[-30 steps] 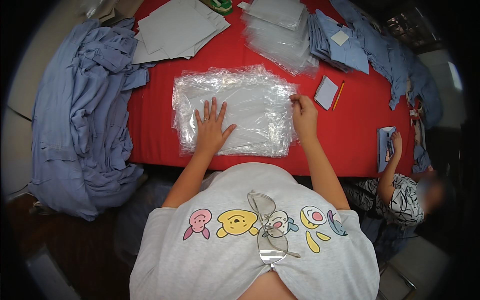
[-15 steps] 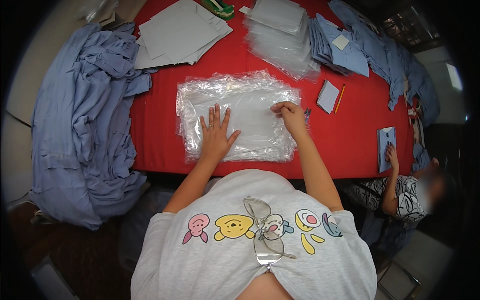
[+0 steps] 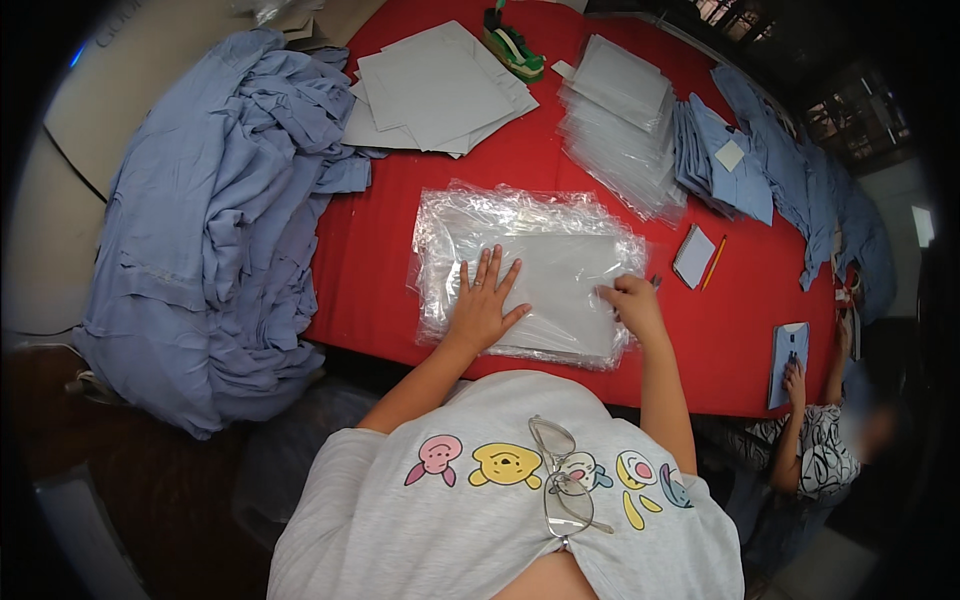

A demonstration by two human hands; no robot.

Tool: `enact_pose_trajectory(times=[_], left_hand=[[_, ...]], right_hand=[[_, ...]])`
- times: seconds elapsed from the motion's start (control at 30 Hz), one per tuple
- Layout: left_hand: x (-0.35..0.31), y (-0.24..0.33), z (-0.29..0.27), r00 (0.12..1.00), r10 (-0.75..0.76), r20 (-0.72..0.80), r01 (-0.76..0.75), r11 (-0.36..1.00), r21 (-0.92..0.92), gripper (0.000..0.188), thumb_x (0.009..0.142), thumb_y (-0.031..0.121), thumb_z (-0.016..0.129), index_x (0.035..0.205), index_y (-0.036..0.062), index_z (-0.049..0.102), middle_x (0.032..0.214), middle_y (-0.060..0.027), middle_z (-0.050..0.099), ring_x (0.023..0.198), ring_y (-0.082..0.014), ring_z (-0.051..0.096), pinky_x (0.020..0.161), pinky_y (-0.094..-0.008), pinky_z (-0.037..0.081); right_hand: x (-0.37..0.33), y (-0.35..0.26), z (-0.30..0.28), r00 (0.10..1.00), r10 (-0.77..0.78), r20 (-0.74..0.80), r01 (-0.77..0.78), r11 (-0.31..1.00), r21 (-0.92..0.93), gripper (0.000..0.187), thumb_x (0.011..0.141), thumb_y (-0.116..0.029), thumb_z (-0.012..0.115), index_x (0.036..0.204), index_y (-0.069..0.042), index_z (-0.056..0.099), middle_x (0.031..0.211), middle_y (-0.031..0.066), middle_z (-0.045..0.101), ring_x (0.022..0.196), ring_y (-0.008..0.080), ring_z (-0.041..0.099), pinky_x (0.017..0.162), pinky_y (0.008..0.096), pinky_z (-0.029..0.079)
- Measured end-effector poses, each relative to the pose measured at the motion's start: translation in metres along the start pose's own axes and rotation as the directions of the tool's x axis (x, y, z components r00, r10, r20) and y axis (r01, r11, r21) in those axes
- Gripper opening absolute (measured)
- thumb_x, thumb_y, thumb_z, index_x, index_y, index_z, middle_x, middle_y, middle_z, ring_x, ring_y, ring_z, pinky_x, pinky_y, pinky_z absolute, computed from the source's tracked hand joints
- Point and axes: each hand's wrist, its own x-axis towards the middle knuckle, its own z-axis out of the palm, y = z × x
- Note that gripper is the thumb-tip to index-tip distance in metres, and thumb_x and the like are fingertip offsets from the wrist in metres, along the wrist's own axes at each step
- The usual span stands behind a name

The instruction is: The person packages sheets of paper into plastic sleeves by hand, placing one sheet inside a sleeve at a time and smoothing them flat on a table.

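A pile of clear plastic bags (image 3: 440, 230) lies on the red tabletop in front of me. Within the top bag, or just beneath its film, a flat pale grey sheet (image 3: 565, 260) shows. My left hand (image 3: 485, 305) rests flat on the left part of the pile, fingers spread. At the sheet's right edge, the thumb and fingers of my right hand (image 3: 635, 305) are pinched together on the clear plastic. The exact layer between the fingertips is too thin to make out.
Heaped blue cloth (image 3: 210, 230) covers the left side. Behind the pile lie grey boards (image 3: 435, 85), a green tape dispenser (image 3: 515, 55), more bagged sheets (image 3: 620, 120) and folded blue shirts (image 3: 725, 155). A notepad (image 3: 693, 255) and pencil (image 3: 714, 262) sit right. A co-worker's hand (image 3: 795, 383) touches a folded shirt.
The whole view has shifted, so the table appears lower and farther right. My left hand stays flat on the pile and my right stays pinched at its right side. The grey sheet's outline shows more clearly.
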Motion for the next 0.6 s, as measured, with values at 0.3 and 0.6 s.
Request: enact_pose_trajectory(times=[0.3, 0.6], left_hand=[[-0.003, -0.002, 0.001, 0.999, -0.030, -0.016, 0.030, 1.000, 0.001, 0.087, 0.105, 0.066, 0.052, 0.173, 0.0176, 0.029, 0.180, -0.0244, 0.014, 0.166, -0.0415, 0.017, 0.129, -0.0704, 0.010], [0.000, 0.000, 0.003, 1.000, -0.023, -0.008, 0.023, 1.000, -0.010, 0.087, 0.105, 0.065, 0.053, 0.173, 0.0166, 0.029, 0.180, -0.0248, 0.013, 0.167, -0.0412, 0.013, 0.129, -0.0705, 0.009]], right_hand=[[-0.044, -0.044, -0.211, 0.831, -0.189, -0.523, 0.344, 0.914, 0.217, 0.024, 0.106, -0.021, 0.073, 0.109, 0.002, 0.077, 0.091, 0.0014, 0.075, 0.074, 0.0051, 0.065, 0.066, 0.0199, 0.050], [0.100, -0.171, -0.021, 0.943, -0.333, 0.001, 0.242, 0.687, 0.685, 0.037, 0.105, -0.018, 0.069, 0.136, 0.001, 0.060, 0.113, 0.0094, 0.073, 0.089, 0.0153, 0.071, 0.078, 0.0294, 0.058]])
